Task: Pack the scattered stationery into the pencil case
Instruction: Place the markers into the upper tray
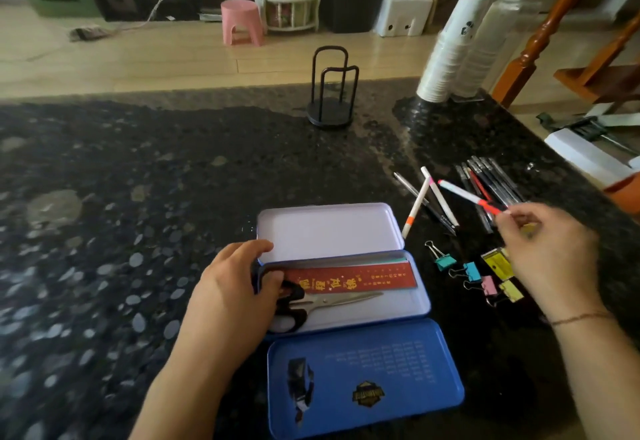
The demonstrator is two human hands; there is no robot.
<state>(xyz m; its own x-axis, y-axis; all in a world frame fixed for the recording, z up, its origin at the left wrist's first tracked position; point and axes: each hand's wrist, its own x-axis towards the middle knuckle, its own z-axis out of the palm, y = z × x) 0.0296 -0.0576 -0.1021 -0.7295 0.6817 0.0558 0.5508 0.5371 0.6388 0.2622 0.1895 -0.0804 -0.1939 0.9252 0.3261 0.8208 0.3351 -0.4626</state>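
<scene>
A blue tin pencil case (pixel 420 304) lies open on the dark counter, with a pale inner tray (pixel 329 230) folded back and a blue lid (pixel 367 380) toward me. Inside lie a red ruler (pixel 360 278) and scissors (pixel 332 301). My left hand (pixel 239 290) grips the case's left end. My right hand (pixel 543 249) pinches a white pen with a red end (pixel 464 194) above the counter. Two more white pens (pixel 415 207) and a row of dark pens (pixel 491 183) lie to the right. Several coloured binder clips (pixel 474 275) sit near my right hand.
A black wire stand (pixel 330 93) stands at the counter's far side. Stacks of paper cups (pixel 457 48) lean at the back right. A white box (pixel 585 155) rests at the right edge. Beyond the counter lie a wooden floor and a pink stool (pixel 240 22).
</scene>
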